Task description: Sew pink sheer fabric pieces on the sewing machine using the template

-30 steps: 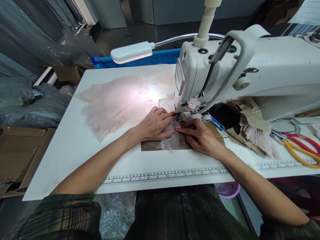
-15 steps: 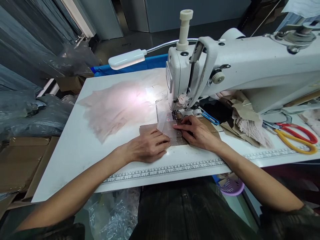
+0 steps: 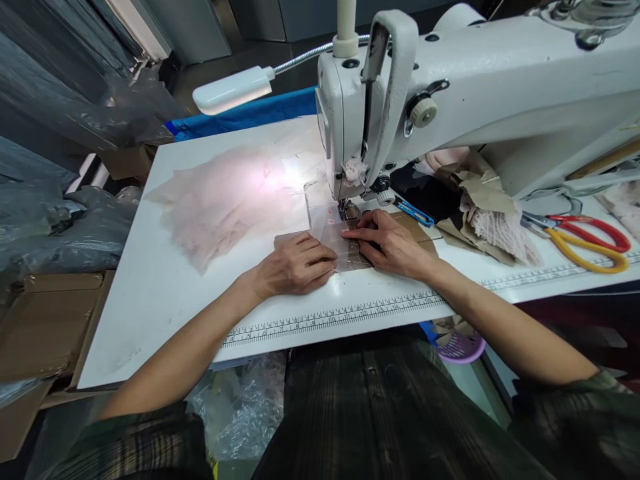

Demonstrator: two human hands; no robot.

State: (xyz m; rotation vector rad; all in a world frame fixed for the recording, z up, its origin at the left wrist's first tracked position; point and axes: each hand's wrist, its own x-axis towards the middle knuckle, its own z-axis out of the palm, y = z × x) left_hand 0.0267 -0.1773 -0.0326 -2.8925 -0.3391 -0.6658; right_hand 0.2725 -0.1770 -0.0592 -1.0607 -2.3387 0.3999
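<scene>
Clear strip lies under the foot, mostly on its near side, so stitching looks barely begun; left hand and right hand press it flat, pinching nothing.

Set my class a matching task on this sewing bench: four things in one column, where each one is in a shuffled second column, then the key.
Things
1. right hand
2. scissors
3. lamp
4. purple basket

Places
A. below the near edge of the table
B. on a bendy neck over the table's far side
C. fingertips on the clear piece beside the presser foot
D. lying at the table's right end

Pairs: 1-C, 2-D, 3-B, 4-A
</scene>
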